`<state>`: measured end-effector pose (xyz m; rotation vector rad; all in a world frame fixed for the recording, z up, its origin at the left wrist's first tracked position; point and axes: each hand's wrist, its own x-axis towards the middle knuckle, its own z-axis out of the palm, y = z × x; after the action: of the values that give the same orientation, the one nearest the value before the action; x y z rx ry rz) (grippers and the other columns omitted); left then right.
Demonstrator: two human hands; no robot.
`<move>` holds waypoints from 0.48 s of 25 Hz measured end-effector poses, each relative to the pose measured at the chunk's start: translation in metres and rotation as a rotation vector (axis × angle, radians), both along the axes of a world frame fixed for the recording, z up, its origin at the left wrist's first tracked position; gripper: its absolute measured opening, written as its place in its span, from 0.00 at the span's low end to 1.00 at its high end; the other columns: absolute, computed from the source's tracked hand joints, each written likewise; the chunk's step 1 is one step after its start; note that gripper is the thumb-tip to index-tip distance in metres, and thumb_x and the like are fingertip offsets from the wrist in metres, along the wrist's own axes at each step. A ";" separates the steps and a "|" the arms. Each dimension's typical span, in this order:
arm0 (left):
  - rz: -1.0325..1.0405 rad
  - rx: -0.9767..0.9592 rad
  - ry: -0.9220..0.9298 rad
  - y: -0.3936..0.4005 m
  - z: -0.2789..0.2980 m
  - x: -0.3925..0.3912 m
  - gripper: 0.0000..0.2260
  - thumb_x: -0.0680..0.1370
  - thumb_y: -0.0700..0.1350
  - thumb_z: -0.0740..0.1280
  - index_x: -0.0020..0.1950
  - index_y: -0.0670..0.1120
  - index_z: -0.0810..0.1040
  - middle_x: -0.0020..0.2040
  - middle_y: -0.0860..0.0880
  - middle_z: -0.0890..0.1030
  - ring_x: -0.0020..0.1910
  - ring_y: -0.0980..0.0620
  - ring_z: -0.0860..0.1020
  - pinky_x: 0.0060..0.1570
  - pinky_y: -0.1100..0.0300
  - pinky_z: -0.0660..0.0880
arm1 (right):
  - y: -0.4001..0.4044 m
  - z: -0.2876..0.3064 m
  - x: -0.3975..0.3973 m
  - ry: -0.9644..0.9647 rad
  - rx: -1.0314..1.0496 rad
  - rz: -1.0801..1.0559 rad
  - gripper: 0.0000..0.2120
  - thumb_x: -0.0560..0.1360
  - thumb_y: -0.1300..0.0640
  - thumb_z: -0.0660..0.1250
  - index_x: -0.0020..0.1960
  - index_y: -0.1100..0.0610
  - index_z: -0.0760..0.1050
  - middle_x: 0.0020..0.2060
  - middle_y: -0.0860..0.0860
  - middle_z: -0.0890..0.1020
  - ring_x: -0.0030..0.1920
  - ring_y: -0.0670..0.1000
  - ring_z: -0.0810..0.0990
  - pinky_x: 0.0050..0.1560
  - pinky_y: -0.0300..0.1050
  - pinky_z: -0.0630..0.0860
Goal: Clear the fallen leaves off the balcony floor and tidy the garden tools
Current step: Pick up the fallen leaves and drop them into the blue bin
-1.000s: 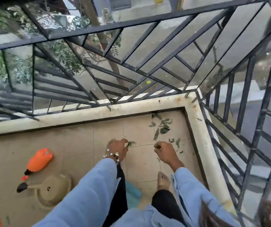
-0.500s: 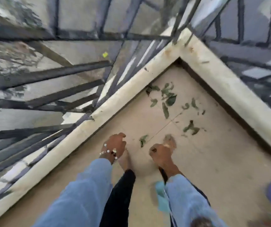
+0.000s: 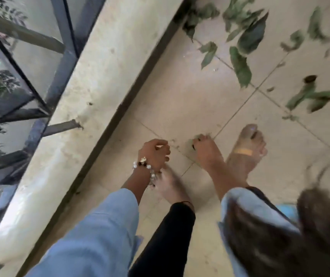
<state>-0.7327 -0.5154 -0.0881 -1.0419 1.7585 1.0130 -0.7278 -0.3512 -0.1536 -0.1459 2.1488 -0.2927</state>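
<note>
Both hands: low at centre frame; we judge this is hand-picking.
Left hand: fingers curled, contents too blurred for us to tell.
Right hand: pinching a green scrap, we think a leaf.
Fallen leaves: scattered upper right on the tiled floor.
Surroundings: pale concrete curb, dark railing at left.

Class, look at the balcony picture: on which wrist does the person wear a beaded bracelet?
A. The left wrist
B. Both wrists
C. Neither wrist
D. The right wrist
A: the beaded bracelet circles the wrist just behind the left hand, while the wrist behind the right hand is bare down to the blue sleeve.
</note>
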 end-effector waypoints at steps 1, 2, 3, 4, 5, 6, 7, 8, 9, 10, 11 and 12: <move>0.067 0.007 -0.022 0.002 0.004 -0.003 0.09 0.79 0.40 0.63 0.56 0.43 0.80 0.40 0.47 0.82 0.34 0.51 0.79 0.29 0.66 0.72 | 0.003 0.011 -0.013 -0.012 -0.054 -0.164 0.16 0.75 0.68 0.59 0.62 0.62 0.74 0.59 0.60 0.76 0.58 0.57 0.75 0.54 0.42 0.66; 0.084 0.008 -0.025 0.005 0.012 -0.009 0.08 0.79 0.40 0.64 0.54 0.43 0.81 0.41 0.46 0.82 0.34 0.50 0.79 0.31 0.64 0.73 | 0.006 0.022 -0.026 -0.003 -0.094 -0.340 0.14 0.74 0.68 0.62 0.57 0.63 0.78 0.54 0.59 0.80 0.51 0.55 0.77 0.45 0.38 0.65; 0.105 0.020 -0.019 0.011 0.025 -0.020 0.07 0.79 0.42 0.64 0.52 0.44 0.81 0.43 0.45 0.82 0.36 0.49 0.80 0.35 0.62 0.74 | 0.009 0.039 -0.042 0.004 -0.120 -0.472 0.11 0.72 0.68 0.66 0.53 0.63 0.80 0.50 0.58 0.82 0.47 0.54 0.78 0.41 0.36 0.64; 0.125 0.033 -0.006 0.019 0.040 -0.035 0.07 0.79 0.46 0.64 0.52 0.45 0.81 0.46 0.45 0.82 0.39 0.48 0.80 0.37 0.59 0.74 | 0.009 0.058 -0.059 0.022 -0.179 -0.570 0.10 0.70 0.67 0.69 0.51 0.62 0.81 0.47 0.57 0.84 0.45 0.53 0.78 0.41 0.35 0.65; 0.145 0.046 0.000 0.028 0.052 -0.050 0.09 0.79 0.50 0.64 0.53 0.46 0.80 0.48 0.46 0.81 0.42 0.48 0.79 0.39 0.57 0.76 | 0.006 0.078 -0.074 0.021 -0.243 -0.619 0.09 0.69 0.66 0.71 0.49 0.61 0.81 0.45 0.56 0.84 0.43 0.52 0.79 0.41 0.35 0.67; 0.157 0.066 -0.005 0.037 0.063 -0.067 0.13 0.79 0.55 0.63 0.54 0.48 0.79 0.50 0.48 0.81 0.45 0.48 0.79 0.40 0.55 0.77 | 0.002 0.095 -0.090 0.034 -0.315 -0.641 0.08 0.69 0.65 0.72 0.47 0.61 0.81 0.42 0.55 0.84 0.41 0.51 0.79 0.41 0.35 0.70; 0.192 0.100 -0.022 0.048 0.075 -0.087 0.16 0.79 0.59 0.62 0.55 0.48 0.78 0.51 0.48 0.80 0.48 0.47 0.79 0.41 0.53 0.79 | 0.000 0.115 -0.109 0.065 -0.378 -0.664 0.06 0.69 0.66 0.72 0.45 0.61 0.80 0.39 0.55 0.83 0.38 0.51 0.78 0.39 0.36 0.71; 0.266 0.150 -0.042 0.059 0.084 -0.108 0.19 0.79 0.62 0.60 0.55 0.48 0.78 0.51 0.48 0.80 0.49 0.47 0.79 0.42 0.51 0.80 | 0.001 0.131 -0.126 0.096 -0.442 -0.701 0.05 0.68 0.66 0.71 0.43 0.61 0.79 0.36 0.55 0.82 0.36 0.51 0.77 0.37 0.36 0.70; 0.381 0.211 -0.060 0.070 0.091 -0.129 0.21 0.79 0.62 0.59 0.54 0.46 0.79 0.49 0.47 0.81 0.48 0.46 0.79 0.43 0.49 0.81 | 0.003 0.146 -0.144 0.111 -0.477 -0.707 0.04 0.69 0.67 0.70 0.43 0.61 0.79 0.35 0.55 0.81 0.36 0.52 0.77 0.36 0.36 0.70; 0.529 0.268 -0.072 0.079 0.095 -0.148 0.20 0.80 0.61 0.59 0.51 0.44 0.79 0.47 0.45 0.82 0.45 0.45 0.80 0.40 0.50 0.81 | 0.007 0.155 -0.159 0.102 -0.507 -0.672 0.05 0.69 0.67 0.68 0.44 0.61 0.79 0.37 0.55 0.81 0.38 0.53 0.78 0.38 0.38 0.72; 0.669 0.290 -0.074 0.085 0.095 -0.165 0.18 0.81 0.56 0.60 0.48 0.43 0.78 0.43 0.44 0.81 0.40 0.46 0.79 0.34 0.55 0.80 | 0.014 0.161 -0.172 0.075 -0.549 -0.565 0.06 0.70 0.67 0.67 0.46 0.61 0.79 0.40 0.57 0.82 0.41 0.56 0.79 0.42 0.43 0.74; 0.745 0.262 -0.052 0.088 0.093 -0.180 0.13 0.81 0.50 0.60 0.45 0.42 0.76 0.39 0.44 0.79 0.35 0.47 0.78 0.28 0.60 0.78 | 0.023 0.164 -0.184 0.057 -0.606 -0.390 0.08 0.71 0.67 0.65 0.48 0.62 0.79 0.44 0.59 0.82 0.44 0.57 0.79 0.47 0.47 0.75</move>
<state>-0.9127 -0.4273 0.0050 -1.5707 1.1462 1.5919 -0.9114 -0.3285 0.0106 -0.0764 2.0709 -1.1749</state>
